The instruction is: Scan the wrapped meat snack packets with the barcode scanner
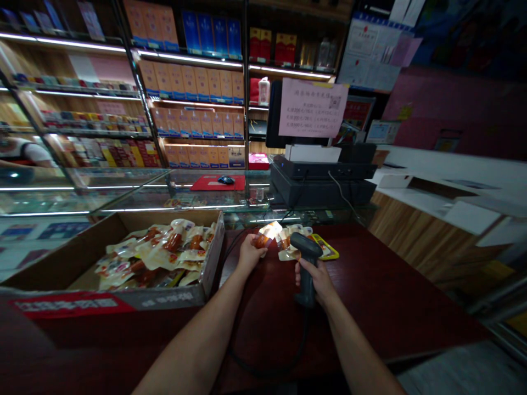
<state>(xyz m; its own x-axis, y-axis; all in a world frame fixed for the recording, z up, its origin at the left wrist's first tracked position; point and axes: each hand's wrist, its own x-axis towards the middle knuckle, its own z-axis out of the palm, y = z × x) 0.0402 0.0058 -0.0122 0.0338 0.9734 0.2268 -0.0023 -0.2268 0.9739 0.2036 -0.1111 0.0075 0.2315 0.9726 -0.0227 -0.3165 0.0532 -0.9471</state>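
Note:
My right hand (316,277) is wrapped round the handle of a dark barcode scanner (307,247), whose head points left. In my left hand (250,253) is a small packaged snack (265,236), brightly lit on its upper side. Just behind the scanner lie several more snack packets (287,251), partly hidden by it. A yellow-edged packet (327,248) rests to their right. Left of my hands stands an open cardboard box (212,269) with many cream and brown snack packets (167,247) in it.
The dark red counter (370,296) bears the box and packets. Behind is a glass case with a red mat (201,184) and a mouse (225,180). A till with a monitor (274,115) stands at the back. The scanner's cable (288,367) loops near my forearms. A person (35,153) is at far left.

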